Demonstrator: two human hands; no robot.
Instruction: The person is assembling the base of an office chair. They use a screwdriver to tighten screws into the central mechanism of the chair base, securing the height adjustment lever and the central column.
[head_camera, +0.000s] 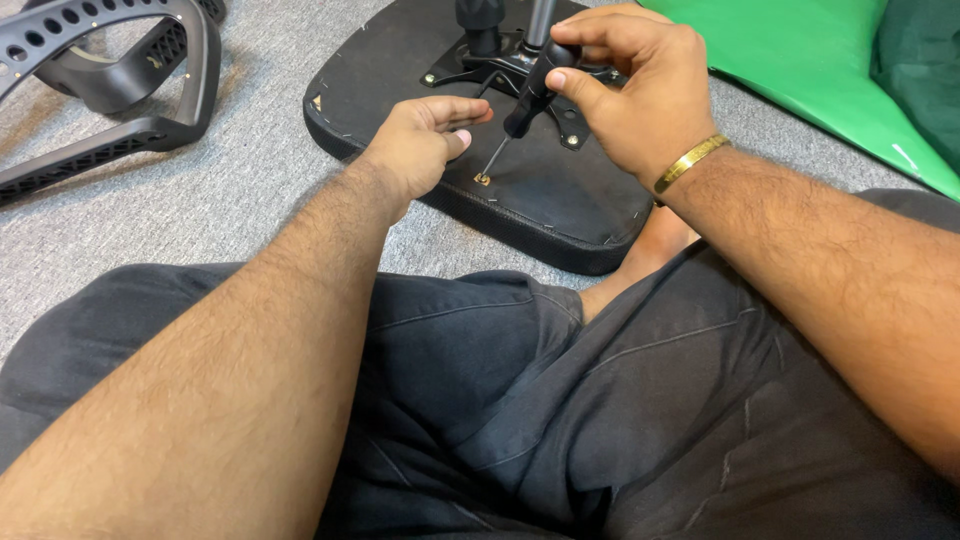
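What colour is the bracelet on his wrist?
Gold; the bracelet shows clearly in the head view.

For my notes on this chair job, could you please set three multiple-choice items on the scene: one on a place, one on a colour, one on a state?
1. Where does the screwdriver tip rest?
A. on a small brass fitting on the seat underside
B. on the carpet
C. on the green sheet

2. What colour is the sheet at upper right?
A. red
B. green
C. white

3. What is the right hand doing?
A. lying flat
B. gripping the screwdriver handle
C. holding the bracelet

Answers: 1 A, the tip meets the fitting; 2 B, it is bright green; 3 B, its fingers wrap the handle.
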